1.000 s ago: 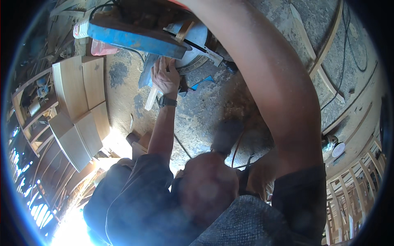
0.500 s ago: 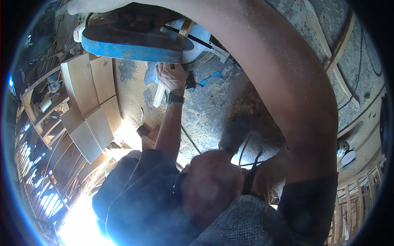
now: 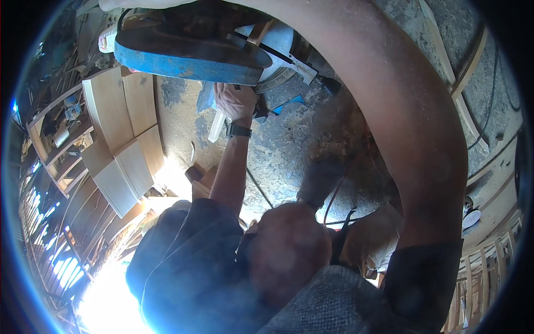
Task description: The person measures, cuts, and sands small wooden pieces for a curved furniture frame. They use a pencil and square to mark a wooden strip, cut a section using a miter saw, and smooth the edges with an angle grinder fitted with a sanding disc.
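Observation:
A mitre saw with a long blue belt cover [image 3: 183, 68] stands at the top of the head view. Its grey turntable [image 3: 275, 82] shows past the cover's right end. Beside the saw base, my left hand [image 3: 236, 103], with a dark watch on the wrist, is closed over a pale wooden strip [image 3: 216, 128]. One end of that strip sticks out toward me. Another piece of wood [image 3: 260, 33] lies across the saw table. My right arm arches over from the right, and my right hand [image 3: 139, 3] is at the upper edge beyond the saw cover, its fingers mostly cut off.
Pale wooden panels [image 3: 111, 111] stand at the left beside curved wooden frames. Long wooden strips [image 3: 439, 47] and a black cable [image 3: 489, 106] lie on the stained floor at the right. A blue triangular scrap [image 3: 290, 104] is near the saw base. Bright light glares at lower left.
The saw's blue cover has shifted slightly right in view. My right arm has moved a little right, uncovering a black knob on the saw. My left hand keeps its hold on the strip.

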Demonstrator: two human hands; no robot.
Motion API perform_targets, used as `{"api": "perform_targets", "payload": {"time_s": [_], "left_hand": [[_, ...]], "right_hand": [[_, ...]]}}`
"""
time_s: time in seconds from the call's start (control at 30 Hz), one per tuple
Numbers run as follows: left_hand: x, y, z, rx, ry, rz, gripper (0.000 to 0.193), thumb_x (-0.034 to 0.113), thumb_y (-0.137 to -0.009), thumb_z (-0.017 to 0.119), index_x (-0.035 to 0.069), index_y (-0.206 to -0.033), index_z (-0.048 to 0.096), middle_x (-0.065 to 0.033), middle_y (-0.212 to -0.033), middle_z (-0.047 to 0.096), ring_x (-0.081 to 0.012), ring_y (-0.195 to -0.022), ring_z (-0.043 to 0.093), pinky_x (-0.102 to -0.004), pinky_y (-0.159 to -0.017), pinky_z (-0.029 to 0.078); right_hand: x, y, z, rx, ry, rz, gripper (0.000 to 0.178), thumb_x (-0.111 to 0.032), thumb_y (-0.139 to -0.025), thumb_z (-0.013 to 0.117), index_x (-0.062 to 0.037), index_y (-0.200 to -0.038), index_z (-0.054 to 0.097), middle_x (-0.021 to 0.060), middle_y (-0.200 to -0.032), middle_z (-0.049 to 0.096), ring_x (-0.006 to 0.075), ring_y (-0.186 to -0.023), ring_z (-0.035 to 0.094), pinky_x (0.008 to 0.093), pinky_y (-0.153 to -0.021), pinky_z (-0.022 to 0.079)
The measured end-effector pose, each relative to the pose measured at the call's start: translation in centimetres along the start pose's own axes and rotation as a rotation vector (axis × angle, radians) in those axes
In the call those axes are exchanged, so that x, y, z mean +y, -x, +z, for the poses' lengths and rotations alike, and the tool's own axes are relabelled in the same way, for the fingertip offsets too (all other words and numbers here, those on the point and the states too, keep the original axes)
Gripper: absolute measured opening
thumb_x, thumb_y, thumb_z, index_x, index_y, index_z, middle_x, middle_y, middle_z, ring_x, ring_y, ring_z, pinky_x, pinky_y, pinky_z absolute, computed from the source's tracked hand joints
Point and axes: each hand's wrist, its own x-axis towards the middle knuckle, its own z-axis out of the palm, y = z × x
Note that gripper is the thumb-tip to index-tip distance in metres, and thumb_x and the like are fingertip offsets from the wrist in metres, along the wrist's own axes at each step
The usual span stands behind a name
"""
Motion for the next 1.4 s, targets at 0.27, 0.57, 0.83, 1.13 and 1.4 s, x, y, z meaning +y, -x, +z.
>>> {"api": "perform_targets", "payload": {"time_s": [0.27, 0.57, 0.83, 1.13, 1.4], "left_hand": [[0.00, -0.04, 0.01, -0.025, -0.002, -0.003, 0.038, 0.040, -0.089, 0.078, 0.003, -0.098, 0.075, -0.0191, -0.102, 0.072, -0.0415, -0.096, 0.068, -0.0504, -0.082, 0.053], [0.12, -0.07, -0.08, -0.014, -0.015, -0.008, 0.043, 0.042, -0.089, 0.077, 0.000, -0.100, 0.076, -0.0193, -0.103, 0.072, -0.0416, -0.096, 0.068, -0.0500, -0.083, 0.053], [0.05, 0.01, 0.01, -0.019, -0.009, -0.025, 0.041, 0.040, -0.090, 0.077, 0.001, -0.103, 0.076, -0.0194, -0.105, 0.072, -0.0419, -0.097, 0.068, -0.0497, -0.084, 0.053], [-0.08, -0.04, 0.18, 0.008, -0.005, -0.015, 0.039, 0.039, -0.090, 0.077, 0.002, -0.101, 0.076, -0.0181, -0.102, 0.073, -0.0411, -0.096, 0.068, -0.0491, -0.082, 0.053], [-0.01, -0.19, 0.03, -0.001, 0.010, 0.019, 0.029, 0.028, -0.085, 0.081, 0.003, -0.099, 0.076, -0.0168, -0.101, 0.073, -0.0403, -0.095, 0.067, -0.0485, -0.082, 0.053]], "right_hand": [[-0.05, 0.08, 0.11, -0.005, -0.003, -0.002, 0.037, -0.030, -0.088, 0.068, 0.0044, -0.074, 0.066, 0.0166, -0.065, 0.064, 0.0228, -0.061, 0.065, 0.0410, -0.063, 0.052], [-0.12, 0.09, 0.31, -0.010, 0.002, -0.007, 0.038, -0.030, -0.088, 0.068, 0.0042, -0.073, 0.066, 0.0162, -0.064, 0.064, 0.0223, -0.060, 0.064, 0.0409, -0.062, 0.051], [0.02, 0.02, 0.38, -0.008, 0.002, -0.010, 0.038, -0.030, -0.088, 0.068, 0.0040, -0.072, 0.066, 0.0159, -0.063, 0.063, 0.0219, -0.059, 0.064, 0.0408, -0.062, 0.051], [0.15, -0.07, 0.55, -0.003, 0.002, -0.009, 0.038, -0.030, -0.088, 0.068, 0.0038, -0.071, 0.066, 0.0155, -0.062, 0.063, 0.0214, -0.058, 0.063, 0.0407, -0.061, 0.051], [0.22, -0.11, 0.63, 0.000, 0.003, -0.008, 0.038, -0.030, -0.088, 0.068, 0.0036, -0.071, 0.066, 0.0152, -0.061, 0.063, 0.0210, -0.057, 0.063, 0.0406, -0.061, 0.050]]}}
